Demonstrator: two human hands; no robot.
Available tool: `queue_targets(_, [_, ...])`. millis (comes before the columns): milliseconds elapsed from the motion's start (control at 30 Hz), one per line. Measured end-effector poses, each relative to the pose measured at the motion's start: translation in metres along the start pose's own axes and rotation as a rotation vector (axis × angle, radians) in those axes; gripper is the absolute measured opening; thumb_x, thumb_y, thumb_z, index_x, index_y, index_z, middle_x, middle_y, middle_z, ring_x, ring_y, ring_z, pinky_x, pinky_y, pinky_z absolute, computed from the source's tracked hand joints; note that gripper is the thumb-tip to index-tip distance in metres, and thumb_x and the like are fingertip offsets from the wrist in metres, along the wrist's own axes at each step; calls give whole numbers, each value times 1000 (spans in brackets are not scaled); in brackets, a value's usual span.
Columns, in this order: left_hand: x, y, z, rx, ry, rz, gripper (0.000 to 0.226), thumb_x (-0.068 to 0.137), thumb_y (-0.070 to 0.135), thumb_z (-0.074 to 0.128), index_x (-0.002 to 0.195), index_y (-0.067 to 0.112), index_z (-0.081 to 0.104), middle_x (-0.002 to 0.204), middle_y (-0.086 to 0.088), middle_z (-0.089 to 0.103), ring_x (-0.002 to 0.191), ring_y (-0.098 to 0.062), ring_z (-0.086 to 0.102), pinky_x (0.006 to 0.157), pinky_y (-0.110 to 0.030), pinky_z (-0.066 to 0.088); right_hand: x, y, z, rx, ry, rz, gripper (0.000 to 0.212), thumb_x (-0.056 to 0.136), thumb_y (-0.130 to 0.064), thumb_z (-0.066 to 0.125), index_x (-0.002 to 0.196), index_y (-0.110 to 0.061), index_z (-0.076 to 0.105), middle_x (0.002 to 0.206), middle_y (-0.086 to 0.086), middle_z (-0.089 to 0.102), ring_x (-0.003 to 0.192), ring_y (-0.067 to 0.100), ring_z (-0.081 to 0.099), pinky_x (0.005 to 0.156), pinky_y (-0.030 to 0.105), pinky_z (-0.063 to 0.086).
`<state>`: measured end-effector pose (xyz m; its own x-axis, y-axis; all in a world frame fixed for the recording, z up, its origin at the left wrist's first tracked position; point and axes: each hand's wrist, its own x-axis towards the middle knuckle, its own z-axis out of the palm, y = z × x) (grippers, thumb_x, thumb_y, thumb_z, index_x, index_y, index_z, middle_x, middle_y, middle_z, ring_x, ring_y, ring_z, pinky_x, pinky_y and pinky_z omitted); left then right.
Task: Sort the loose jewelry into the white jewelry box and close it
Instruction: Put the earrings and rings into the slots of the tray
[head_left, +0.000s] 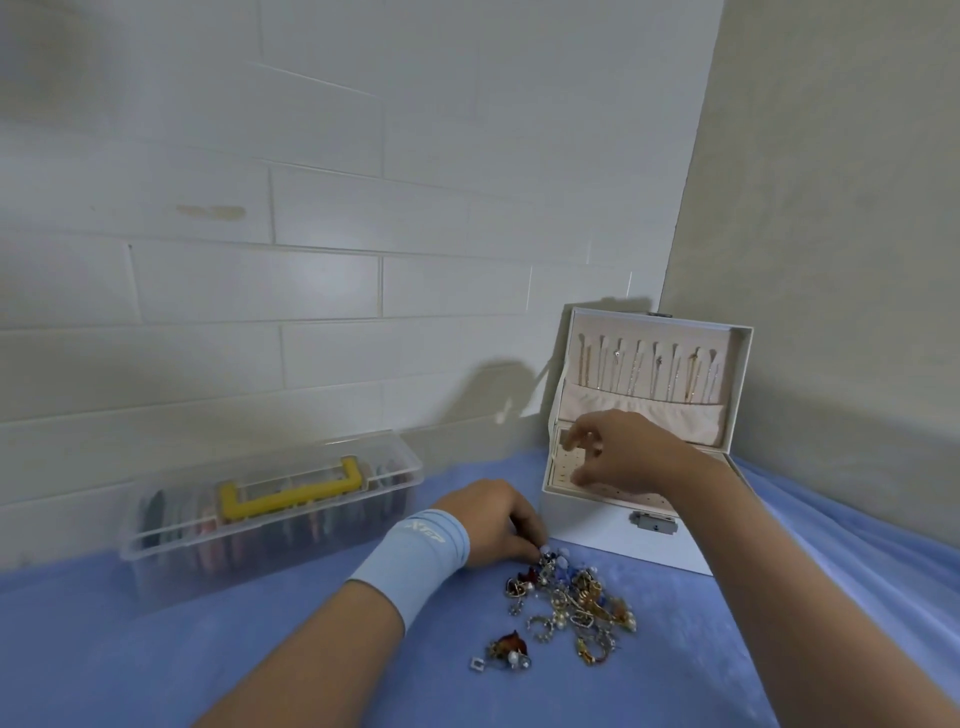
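The white jewelry box (623, 540) stands open at the back right, its lid upright with several necklaces (654, 371) hanging inside. A pile of loose jewelry (571, 603) lies on the blue cloth in front of the box. My right hand (623, 452) hovers over the box's perforated earring tray, thumb and fingers curled as if pinching; whether a small piece is between them is too blurred to tell. My left hand (493, 525), with a light blue wristband, rests at the pile's far edge, its fingertips curled down onto a pale bead.
A clear plastic storage box (270, 514) with a yellow handle sits at the left, against the tiled wall. A plain wall closes in the right side behind the jewelry box. The blue cloth (156, 649) covers the whole surface.
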<state>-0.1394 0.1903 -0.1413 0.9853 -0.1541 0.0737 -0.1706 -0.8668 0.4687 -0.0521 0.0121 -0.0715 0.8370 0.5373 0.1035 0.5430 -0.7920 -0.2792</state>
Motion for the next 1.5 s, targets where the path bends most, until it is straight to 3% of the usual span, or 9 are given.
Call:
queue_targets(167, [3,-4,-3,-40,-19,-26,15,84,32,75,97,25,77,101,10,73,84,-5,64,84,-25,53,0,9,2,136,11,-51,13,81,-14,80,80,-27,79,79,-13,73,73,1,66,68,16,49])
queue_targets(467, [-1,-4,-13,-259,97,-70,17,92,22,62,109,25,65,88,5,75,63,-10,63,61,-19,48,5,22,15,476,212,-7,10,90,-14,72,91,-22,78,73,-4,74,43,-2,52,54,22,48])
queue_targets(733, [-4,8,-20,-736,198,-95,18,101,18,53,111,14,66,87,5,75,64,-10,61,53,-21,45,9,15,27,410,251,-13,9,88,-14,75,96,-18,77,80,-14,66,73,0,60,61,6,40])
queue_targets(867, [-6,15,-23,-994,201,-113,15,101,18,55,106,13,68,82,4,72,64,-12,61,52,-20,43,10,11,29,308,260,-14,13,97,-19,64,91,-22,75,79,-16,64,67,-5,52,56,6,36])
queue_targets(967, [-8,19,-25,-1080,151,-124,14,99,20,58,105,14,69,84,5,68,65,-12,60,52,-20,42,10,12,30,311,265,-11,15,95,-18,67,104,-16,80,97,-8,71,78,-5,55,59,-2,35])
queue_targets(1067, [-8,20,-27,-1115,139,-119,14,98,20,59,105,14,69,93,4,72,70,-12,65,54,-20,47,11,12,31,335,295,21,13,90,-15,72,99,-17,81,107,-4,76,89,4,61,69,8,39])
queue_targets(1233, [-8,22,-30,-1327,202,-116,9,96,15,61,104,13,65,92,0,74,61,-11,64,47,-17,40,11,11,34,292,344,52,4,85,-24,78,83,-26,81,89,-9,77,87,8,68,79,29,55])
queue_targets(1333, [-7,22,-31,-1429,194,-111,11,95,13,61,106,16,66,89,1,72,58,-11,62,44,-17,39,7,8,35,152,366,65,6,85,-35,77,81,-31,76,82,-12,73,83,11,66,72,29,52])
queue_targets(1500, [-10,23,-32,-1471,138,-105,12,95,19,61,104,18,69,91,3,72,61,-11,62,45,-17,40,3,-2,30,-112,324,6,19,91,-42,69,93,-25,78,94,-9,73,90,14,65,74,29,49])
